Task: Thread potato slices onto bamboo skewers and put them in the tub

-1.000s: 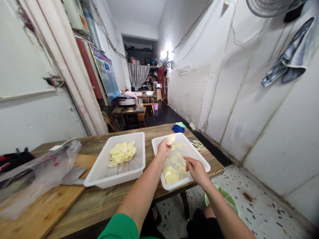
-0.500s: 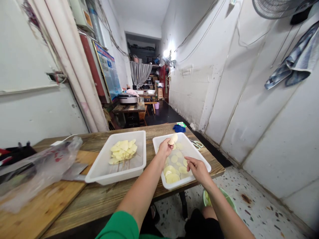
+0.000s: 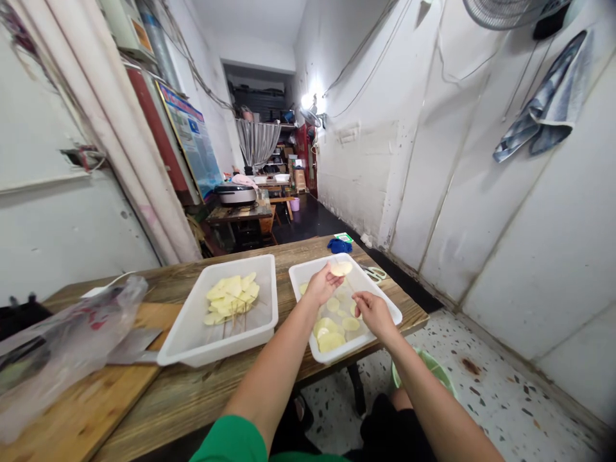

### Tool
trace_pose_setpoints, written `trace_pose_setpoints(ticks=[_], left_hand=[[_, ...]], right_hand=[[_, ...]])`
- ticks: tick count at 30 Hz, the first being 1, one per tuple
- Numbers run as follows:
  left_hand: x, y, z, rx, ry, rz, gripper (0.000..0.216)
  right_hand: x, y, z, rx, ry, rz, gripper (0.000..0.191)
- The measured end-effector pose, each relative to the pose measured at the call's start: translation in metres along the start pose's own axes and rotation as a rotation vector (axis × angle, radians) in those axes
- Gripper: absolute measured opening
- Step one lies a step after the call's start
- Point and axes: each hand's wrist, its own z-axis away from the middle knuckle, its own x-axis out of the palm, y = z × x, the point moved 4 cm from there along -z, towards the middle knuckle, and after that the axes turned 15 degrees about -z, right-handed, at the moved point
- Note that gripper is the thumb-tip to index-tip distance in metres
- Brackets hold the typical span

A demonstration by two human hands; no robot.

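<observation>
Over the right white tray [image 3: 393,319], my left hand [image 3: 323,282] is closed on a pale yellow potato slice [image 3: 341,269], holding it tilted by its edge. My right hand [image 3: 373,311] is pinched just above the tray's right side, a little apart from that slice. Whatever is between its fingertips is too thin to make out. More round potato slices [image 3: 332,341] lie in the tray below both hands, some overlapping at the near end. In the left white tray [image 3: 168,351], a pile of potato slices [image 3: 231,296] has thin wooden skewers [image 3: 234,324] sticking out toward me.
Scissors [image 3: 376,274] and a blue cloth [image 3: 339,246] lie beyond the right tray. At left, a plastic bag [image 3: 91,327] and a knife [image 3: 137,346] rest on a wooden cutting board [image 3: 108,401]. A green basin [image 3: 445,375] stands on the floor at right.
The potato slice in my left hand has turned flatter, its broad side facing up more. My right hand stays pinched near it. The whole view has shifted slightly.
</observation>
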Motion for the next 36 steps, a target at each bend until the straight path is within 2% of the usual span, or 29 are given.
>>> trace_pose_setpoints(ticks=[4,7,14,19,24,27,30,34,36], left_hand=[[0.0,-0.001,0.001,0.013,-0.044,0.087,0.015],[-0.003,-0.002,-0.002,0.019,-0.062,0.122,0.013],[-0.001,0.002,0.0,0.037,-0.136,0.048,0.021],[0.006,0.004,0.005,-0.038,-0.221,0.063,0.021],[0.004,0.012,0.003,0.009,-0.162,0.191,0.04],[0.001,0.011,0.0,0.035,-0.106,0.206,0.039],[0.001,0.004,0.001,0.02,-0.095,0.142,0.033],[0.014,-0.008,0.009,-0.039,-0.258,-0.075,0.023],[0.02,-0.01,0.01,-0.029,-0.302,-0.173,0.027]], right_hand=[[0.011,0.002,-0.004,0.002,-0.131,-0.01,0.028],[0.018,0.001,-0.008,0.009,-0.18,-0.041,0.027],[0.021,0.009,-0.019,0.096,-0.156,-0.202,0.019],[0.02,0.011,-0.017,0.141,-0.097,-0.416,0.017],[0.025,0.003,-0.013,0.225,-0.172,-0.506,0.019],[0.027,-0.001,-0.012,0.219,-0.217,-0.491,0.023],[0.027,0.0,-0.012,0.213,-0.186,-0.493,0.021],[0.025,0.004,-0.012,0.165,-0.096,-0.543,0.022],[0.022,0.008,-0.013,0.118,-0.022,-0.577,0.023]])
